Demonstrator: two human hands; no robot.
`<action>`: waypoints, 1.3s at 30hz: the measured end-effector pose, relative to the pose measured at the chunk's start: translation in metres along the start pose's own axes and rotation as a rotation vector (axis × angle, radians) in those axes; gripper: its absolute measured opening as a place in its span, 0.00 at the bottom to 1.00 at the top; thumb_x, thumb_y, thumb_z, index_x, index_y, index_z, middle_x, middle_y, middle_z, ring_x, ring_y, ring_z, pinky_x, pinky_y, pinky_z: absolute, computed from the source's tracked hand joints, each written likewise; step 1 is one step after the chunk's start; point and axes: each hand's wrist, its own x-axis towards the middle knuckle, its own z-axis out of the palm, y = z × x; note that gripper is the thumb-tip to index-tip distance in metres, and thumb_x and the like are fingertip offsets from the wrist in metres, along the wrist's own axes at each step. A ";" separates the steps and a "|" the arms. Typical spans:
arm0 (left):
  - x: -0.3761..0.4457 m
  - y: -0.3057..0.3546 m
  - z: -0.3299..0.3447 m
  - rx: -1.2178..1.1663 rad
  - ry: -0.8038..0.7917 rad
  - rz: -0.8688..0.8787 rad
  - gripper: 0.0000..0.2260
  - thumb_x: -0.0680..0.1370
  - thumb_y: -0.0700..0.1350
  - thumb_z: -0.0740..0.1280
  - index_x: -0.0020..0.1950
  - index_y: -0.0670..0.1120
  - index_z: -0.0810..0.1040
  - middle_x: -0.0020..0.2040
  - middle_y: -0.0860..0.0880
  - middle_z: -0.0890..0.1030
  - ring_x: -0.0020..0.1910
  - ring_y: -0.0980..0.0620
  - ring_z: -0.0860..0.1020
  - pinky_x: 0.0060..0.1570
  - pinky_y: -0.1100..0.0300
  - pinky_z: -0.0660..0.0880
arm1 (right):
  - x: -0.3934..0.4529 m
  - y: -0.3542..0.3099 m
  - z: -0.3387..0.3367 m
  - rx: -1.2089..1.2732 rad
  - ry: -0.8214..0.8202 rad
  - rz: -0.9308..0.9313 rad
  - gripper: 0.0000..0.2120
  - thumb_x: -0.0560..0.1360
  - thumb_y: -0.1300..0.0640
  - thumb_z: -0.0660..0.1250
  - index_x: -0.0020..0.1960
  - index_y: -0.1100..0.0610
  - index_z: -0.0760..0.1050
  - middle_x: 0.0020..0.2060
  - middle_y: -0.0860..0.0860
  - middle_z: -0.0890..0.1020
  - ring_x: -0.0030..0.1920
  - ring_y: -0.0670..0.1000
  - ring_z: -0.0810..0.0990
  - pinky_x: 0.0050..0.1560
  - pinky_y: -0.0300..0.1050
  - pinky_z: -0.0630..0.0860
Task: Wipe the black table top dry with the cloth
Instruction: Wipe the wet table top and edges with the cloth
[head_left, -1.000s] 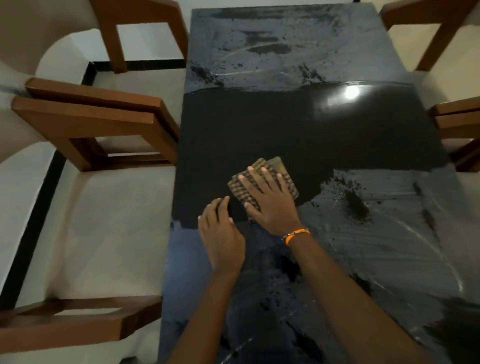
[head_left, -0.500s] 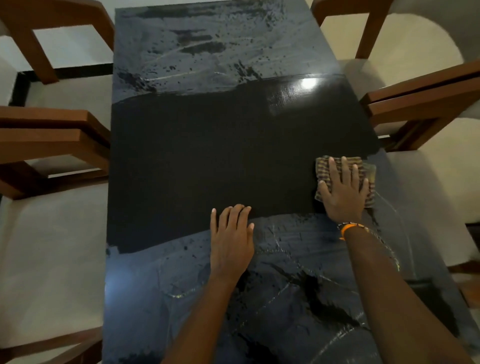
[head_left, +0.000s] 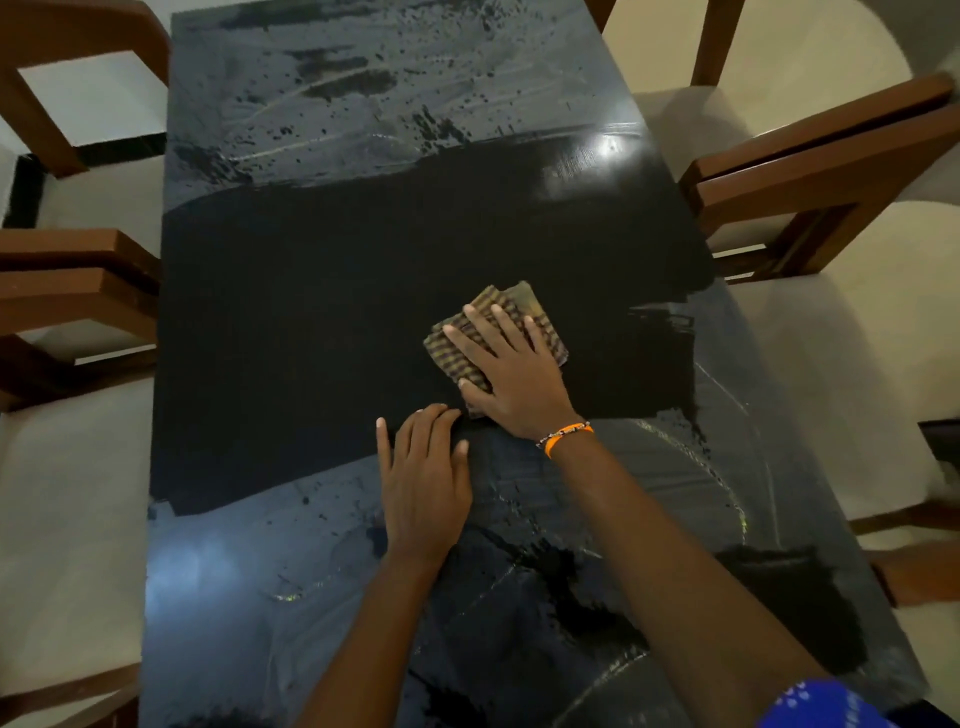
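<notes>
Pressing down through your right hand (head_left: 511, 376), flat with spread fingers, you pin the folded checked cloth (head_left: 498, 327) on the dark wiped band across the middle of the black table top (head_left: 291, 322). Your left hand (head_left: 423, 480) lies flat and relaxed just beside it, holding nothing, at the edge of the streaked near section. From the head view, that bracing palm could slide on the film, or smear the wiped part. The far end looks streaked too; a soaked cloth would likely only spread water.
</notes>
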 end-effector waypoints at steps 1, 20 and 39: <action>0.002 0.010 0.002 -0.024 -0.017 0.007 0.13 0.77 0.44 0.63 0.61 0.45 0.75 0.60 0.47 0.77 0.62 0.49 0.74 0.71 0.45 0.51 | -0.007 0.013 -0.003 -0.014 0.005 0.024 0.29 0.75 0.43 0.58 0.75 0.43 0.55 0.76 0.48 0.55 0.76 0.54 0.52 0.74 0.57 0.46; 0.007 0.146 0.052 -0.096 -0.229 0.265 0.18 0.74 0.59 0.60 0.54 0.49 0.77 0.51 0.51 0.77 0.49 0.50 0.75 0.48 0.57 0.72 | -0.023 0.215 -0.056 -0.011 0.056 0.414 0.29 0.77 0.44 0.56 0.75 0.44 0.53 0.77 0.50 0.53 0.76 0.57 0.50 0.73 0.61 0.49; -0.008 0.165 0.054 -0.138 -0.283 0.094 0.16 0.75 0.49 0.66 0.61 0.48 0.73 0.62 0.49 0.73 0.64 0.50 0.69 0.62 0.56 0.68 | -0.207 0.148 -0.030 -0.029 0.040 0.436 0.30 0.75 0.42 0.49 0.76 0.46 0.51 0.77 0.52 0.54 0.76 0.56 0.51 0.73 0.58 0.46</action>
